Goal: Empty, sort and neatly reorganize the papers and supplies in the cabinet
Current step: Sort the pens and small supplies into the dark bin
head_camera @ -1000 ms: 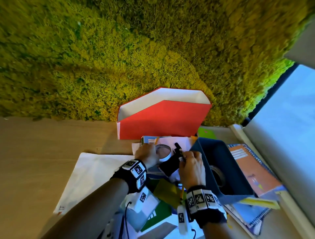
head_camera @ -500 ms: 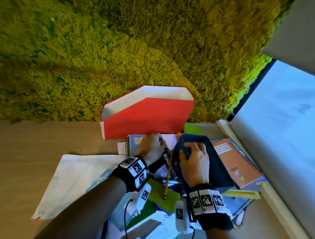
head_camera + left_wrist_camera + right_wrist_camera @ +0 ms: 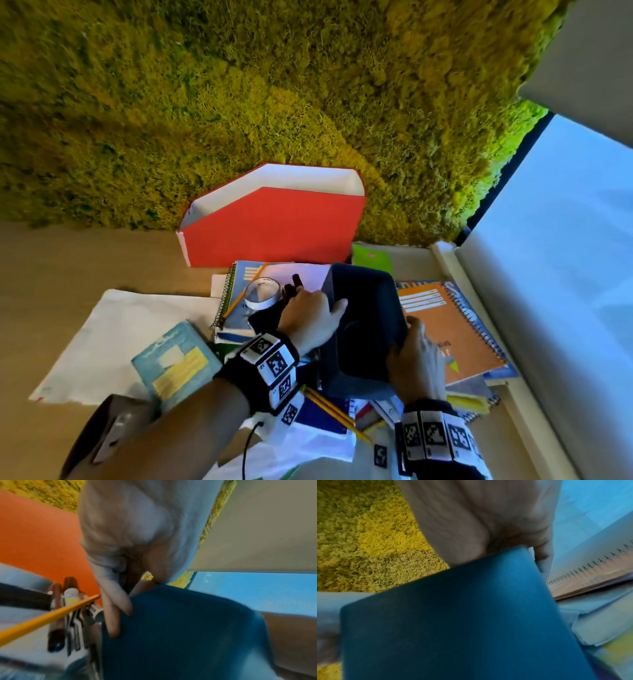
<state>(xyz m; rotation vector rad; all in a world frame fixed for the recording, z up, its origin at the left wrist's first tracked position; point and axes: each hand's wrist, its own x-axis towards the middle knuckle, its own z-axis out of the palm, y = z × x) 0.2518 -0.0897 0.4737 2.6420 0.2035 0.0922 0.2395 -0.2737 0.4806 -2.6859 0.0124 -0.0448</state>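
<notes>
A dark blue bin (image 3: 363,325) is turned bottom-up over the pile of papers, and both hands hold it. My left hand (image 3: 308,318) grips its left wall, thumb on the upturned base, fingers (image 3: 116,615) along the side. On the right corner my right hand (image 3: 418,359) grips the same bin (image 3: 453,615). Just left of the bin lie a tape roll (image 3: 263,294), dark markers (image 3: 296,284) and a yellow pencil (image 3: 245,296) on a blue spiral notebook (image 3: 239,274). The left wrist view shows the markers (image 3: 70,596) and pencil (image 3: 51,619) beside the bin (image 3: 180,635).
A red magazine file (image 3: 274,229) stands against the moss wall (image 3: 239,102). An orange spiral notebook (image 3: 445,325) lies right of the bin, a green pad (image 3: 371,257) behind it. A white sheet (image 3: 120,325), a light blue booklet (image 3: 174,363) and two pencils (image 3: 335,414) lie nearer.
The bin has gone from open side up to bottom-up. My left hand moved from the notebook onto the bin. Tape roll, markers and pencil now lie out beside it.
</notes>
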